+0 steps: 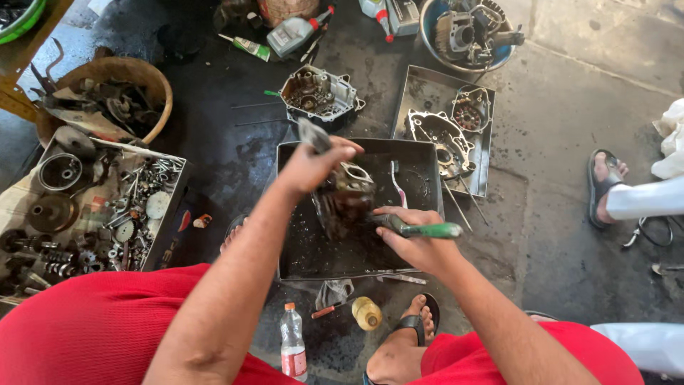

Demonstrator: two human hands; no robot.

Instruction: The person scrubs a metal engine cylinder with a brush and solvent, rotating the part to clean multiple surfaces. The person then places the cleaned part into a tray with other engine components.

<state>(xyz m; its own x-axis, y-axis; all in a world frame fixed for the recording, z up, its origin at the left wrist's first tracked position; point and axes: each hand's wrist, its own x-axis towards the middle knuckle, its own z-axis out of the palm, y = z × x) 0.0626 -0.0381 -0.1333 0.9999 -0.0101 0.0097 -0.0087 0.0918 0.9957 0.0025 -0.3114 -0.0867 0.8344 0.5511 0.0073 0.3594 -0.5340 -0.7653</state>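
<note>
A black metal wash tray (299,249) sits on the oily floor; over its middle a grimy engine cylinder (345,196) is gripped from above by the left hand (313,164). The right hand (417,242), fingers wrapped tight, presses a green-handled brush (427,230) against the cylinder's lower right side.

Near edge, centre: small clear plastic bottle (292,349), red cap, red-and-white label, standing on the floor. Far centre: grey oil bottle (293,33) lying down (red cap), green tube (247,46) just left of it.
</note>
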